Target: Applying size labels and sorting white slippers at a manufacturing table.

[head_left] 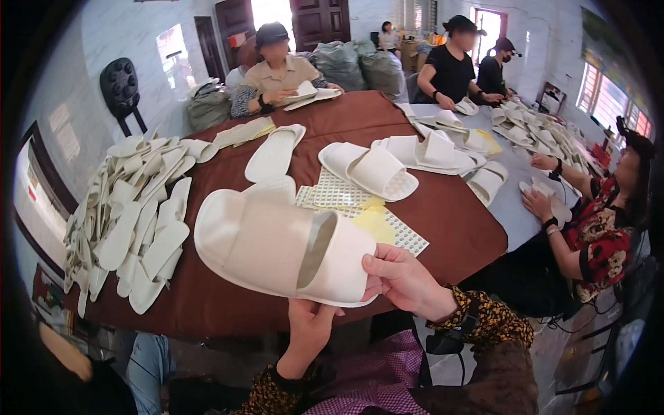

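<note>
A slipper (273,238) is pinched by the right hand (404,278), seemingly also the left hand (308,330); farther sheets (337,188) are part-blocked, other slippers (142,214) piled left.

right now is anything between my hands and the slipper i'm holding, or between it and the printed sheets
Hands, no: the fingers of your right hand grip the held slipper, and the left hand meets its near edge. Toward the printed sheets, yes: yellow paper covers part, and another slipper overlaps the far side in this view.
</note>
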`<control>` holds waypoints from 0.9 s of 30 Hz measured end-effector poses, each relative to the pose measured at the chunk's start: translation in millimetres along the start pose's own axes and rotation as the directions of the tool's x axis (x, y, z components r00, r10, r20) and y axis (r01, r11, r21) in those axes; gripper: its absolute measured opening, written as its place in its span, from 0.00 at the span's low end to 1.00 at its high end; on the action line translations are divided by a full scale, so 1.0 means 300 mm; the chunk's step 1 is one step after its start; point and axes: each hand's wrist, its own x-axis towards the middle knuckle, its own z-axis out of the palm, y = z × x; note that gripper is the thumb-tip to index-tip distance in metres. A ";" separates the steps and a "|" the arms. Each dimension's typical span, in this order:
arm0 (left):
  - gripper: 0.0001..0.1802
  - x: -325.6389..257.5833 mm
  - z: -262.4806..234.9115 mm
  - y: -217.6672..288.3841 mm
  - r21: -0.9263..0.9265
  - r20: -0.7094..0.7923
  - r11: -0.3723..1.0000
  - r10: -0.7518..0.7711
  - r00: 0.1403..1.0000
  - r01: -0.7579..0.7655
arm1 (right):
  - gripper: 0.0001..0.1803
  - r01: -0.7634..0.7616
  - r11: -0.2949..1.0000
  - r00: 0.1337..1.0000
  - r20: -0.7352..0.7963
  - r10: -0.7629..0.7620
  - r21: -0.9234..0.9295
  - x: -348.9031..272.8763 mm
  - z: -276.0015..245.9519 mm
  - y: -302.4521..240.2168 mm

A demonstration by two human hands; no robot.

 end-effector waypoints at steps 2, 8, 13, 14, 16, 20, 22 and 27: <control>0.19 0.005 0.006 -0.006 -0.019 -0.017 1.000 0.004 1.000 -0.004 | 0.17 0.007 1.000 1.000 -0.005 -0.007 0.004 -0.005 -0.005 -0.007; 0.20 0.016 0.017 -0.026 -0.012 -0.019 1.000 0.017 1.000 -0.017 | 0.17 0.007 1.000 1.000 0.006 -0.007 0.005 -0.001 -0.035 -0.010; 0.21 0.046 0.037 0.001 0.024 0.084 0.999 -0.048 0.995 0.046 | 0.16 0.104 0.995 0.995 -0.010 -0.104 0.005 -0.029 -0.093 -0.042; 0.22 0.047 0.027 0.004 0.078 0.136 0.994 -0.085 0.987 0.075 | 0.15 0.123 0.992 0.992 -0.029 -0.122 0.032 -0.036 -0.103 -0.053; 0.22 0.041 -0.002 -0.006 0.106 0.147 0.993 -0.074 0.986 0.059 | 0.15 0.172 0.985 0.981 -0.099 -0.169 0.019 -0.054 -0.122 -0.094; 0.14 0.057 -0.085 0.005 0.250 0.068 0.968 -0.028 0.997 0.010 | 0.14 0.326 0.944 0.913 -0.247 -0.326 -0.040 -0.065 -0.220 -0.177; 0.09 0.066 -0.125 0.019 0.335 0.019 0.942 0.011 1.000 -0.016 | 0.16 0.378 0.920 0.865 -0.316 -0.391 -0.102 -0.078 -0.307 -0.222; 0.08 0.092 -0.292 -0.035 0.656 -0.055 0.751 0.149 0.987 -0.077 | 0.11 0.435 0.866 0.664 -0.562 -0.493 -0.245 -0.084 -0.507 -0.305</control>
